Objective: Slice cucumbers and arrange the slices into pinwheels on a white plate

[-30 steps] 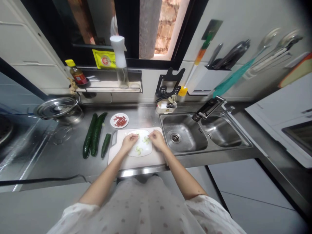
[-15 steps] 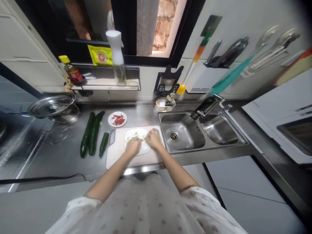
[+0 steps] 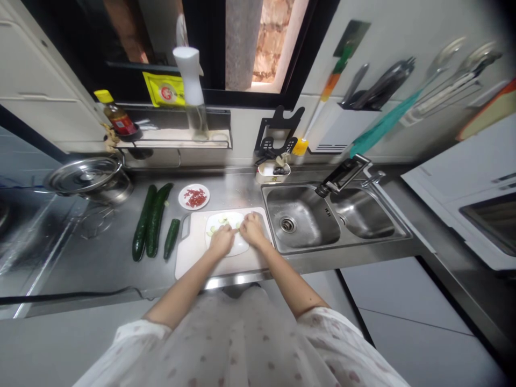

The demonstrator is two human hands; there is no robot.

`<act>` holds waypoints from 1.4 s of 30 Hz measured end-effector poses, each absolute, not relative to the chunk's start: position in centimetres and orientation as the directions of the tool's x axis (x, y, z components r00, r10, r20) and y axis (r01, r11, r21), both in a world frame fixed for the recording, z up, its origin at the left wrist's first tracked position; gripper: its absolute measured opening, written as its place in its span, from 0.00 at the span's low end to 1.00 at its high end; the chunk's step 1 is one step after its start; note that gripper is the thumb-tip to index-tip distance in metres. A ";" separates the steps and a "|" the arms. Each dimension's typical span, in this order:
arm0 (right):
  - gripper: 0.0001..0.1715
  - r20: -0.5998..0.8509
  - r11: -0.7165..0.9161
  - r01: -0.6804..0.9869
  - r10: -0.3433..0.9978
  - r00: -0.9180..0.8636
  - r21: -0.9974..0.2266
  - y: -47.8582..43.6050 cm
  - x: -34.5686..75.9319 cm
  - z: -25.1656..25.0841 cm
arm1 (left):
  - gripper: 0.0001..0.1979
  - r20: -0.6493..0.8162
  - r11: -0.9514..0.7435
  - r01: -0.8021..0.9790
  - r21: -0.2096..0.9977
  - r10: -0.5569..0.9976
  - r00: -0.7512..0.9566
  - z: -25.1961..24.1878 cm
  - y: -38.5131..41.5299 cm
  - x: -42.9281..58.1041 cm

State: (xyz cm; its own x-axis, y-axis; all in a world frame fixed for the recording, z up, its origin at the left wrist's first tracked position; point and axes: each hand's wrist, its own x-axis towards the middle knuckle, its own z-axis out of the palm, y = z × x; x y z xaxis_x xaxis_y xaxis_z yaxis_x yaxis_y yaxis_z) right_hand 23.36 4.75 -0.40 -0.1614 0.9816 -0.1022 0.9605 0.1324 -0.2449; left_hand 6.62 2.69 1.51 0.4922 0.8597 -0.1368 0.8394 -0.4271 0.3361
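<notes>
A white plate (image 3: 240, 247) lies on the pale cutting board (image 3: 189, 263), with several pale green slices (image 3: 223, 220), likely cucumber, on it. My left hand (image 3: 221, 241) is closed over the plate's middle, fingertips pointing right; what they pinch, if anything, is hidden. Close beside it, my right hand (image 3: 252, 230) has its fingers curled together at the plate's right rim, pinching a small pale green cucumber slice (image 3: 236, 226). The two hands' fingertips nearly meet. Left of the board lie a short piece of cucumber (image 3: 171, 239) and two long whole cucumbers (image 3: 144, 223).
A small white dish (image 3: 194, 197) of chopped red bits stands behind the board. The double sink (image 3: 302, 220) with its black faucet (image 3: 341, 177) is on the right. A lidded steel pot (image 3: 91, 180) sits at the back left, below a shelf (image 3: 173, 141) with bottles.
My left fingertips have shifted slightly to the right, closer to my right hand. The plate, cucumbers and dish stay where they were.
</notes>
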 end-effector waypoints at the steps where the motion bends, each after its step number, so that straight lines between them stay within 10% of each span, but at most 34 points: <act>1: 0.19 -0.108 0.137 0.960 0.980 -0.167 -0.244 4.8 23.3 -0.4 | 0.21 -0.137 -0.429 0.840 0.333 0.859 0.493 1.4 2.7 6.7; 42: 0.17 -0.077 0.079 0.966 0.992 -0.101 -0.247 4.4 23.7 0.5 | 0.18 -0.141 -0.416 0.860 0.296 0.871 0.470 1.5 2.9 6.6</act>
State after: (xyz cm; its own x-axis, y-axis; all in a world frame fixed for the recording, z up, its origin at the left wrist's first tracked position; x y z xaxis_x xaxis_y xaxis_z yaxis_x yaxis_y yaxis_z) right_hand 23.72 4.42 0.55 -0.1006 0.9919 -0.0769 0.9658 0.0788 -0.2469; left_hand 6.63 2.91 1.50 0.4703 0.8712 -0.1411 0.8598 -0.4162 0.2959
